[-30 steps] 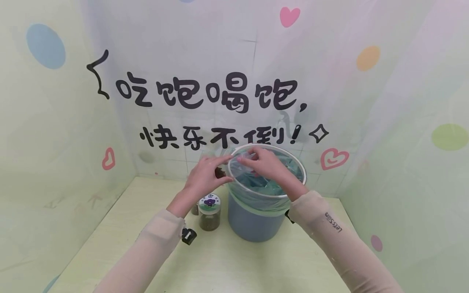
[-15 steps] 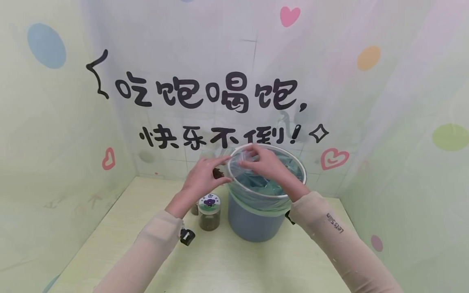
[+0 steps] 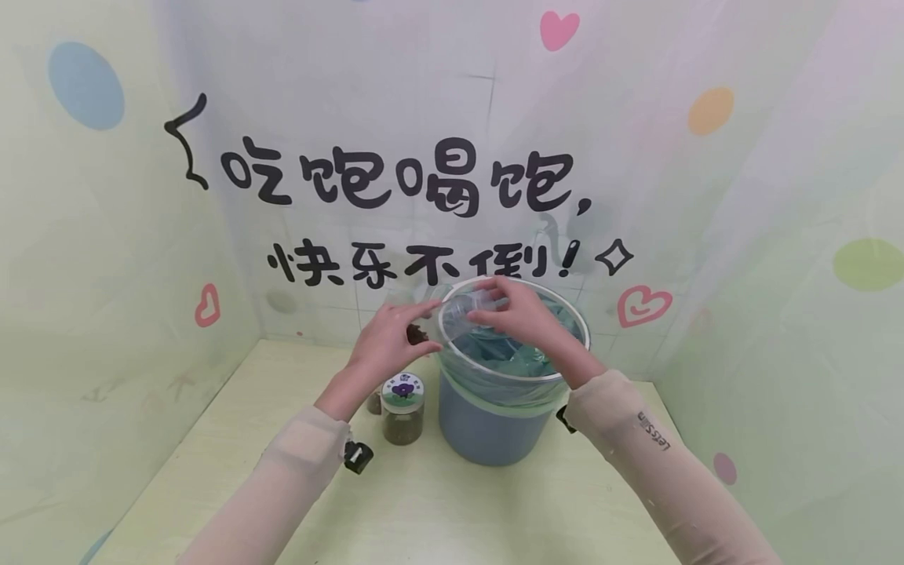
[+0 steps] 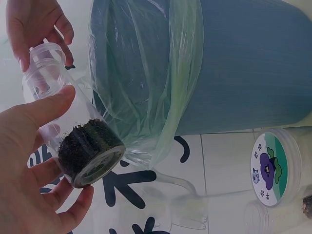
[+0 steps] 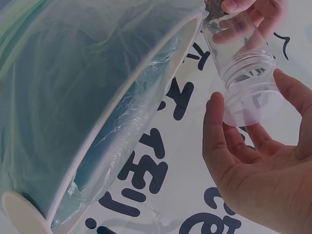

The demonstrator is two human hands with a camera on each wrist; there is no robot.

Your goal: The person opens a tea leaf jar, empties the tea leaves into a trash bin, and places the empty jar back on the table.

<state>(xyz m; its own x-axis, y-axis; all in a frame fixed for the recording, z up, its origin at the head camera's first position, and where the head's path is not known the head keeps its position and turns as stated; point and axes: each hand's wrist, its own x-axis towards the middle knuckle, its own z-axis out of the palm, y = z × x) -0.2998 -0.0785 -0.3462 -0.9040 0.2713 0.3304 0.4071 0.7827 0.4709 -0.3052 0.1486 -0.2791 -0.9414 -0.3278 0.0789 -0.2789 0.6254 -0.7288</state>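
Observation:
My left hand (image 3: 384,345) grips a clear jar (image 4: 90,148) with dark, crumbly dried leaves gathered at its base. The jar lies tilted, its threaded mouth toward my right hand (image 3: 519,318). Between the thumb and fingers of that right hand is a clear plastic lid (image 5: 253,105), right at the jar's mouth. Both hands are over the near-left rim of a blue bin (image 3: 487,431), which is lined with a green plastic bag (image 3: 494,392) folded over its edge. The left palm hides part of the jar in the head view.
A second jar (image 3: 402,428) with a purple and green label on its lid stands on the table (image 3: 438,510), left of the bin. Another small container (image 3: 374,403) is partly hidden behind it. A printed wall sheet (image 3: 424,102) rises behind the bin.
My right hand has shifted slightly right, and more of the clear lid shows between the hands. The left hand has moved a little left with the jar.

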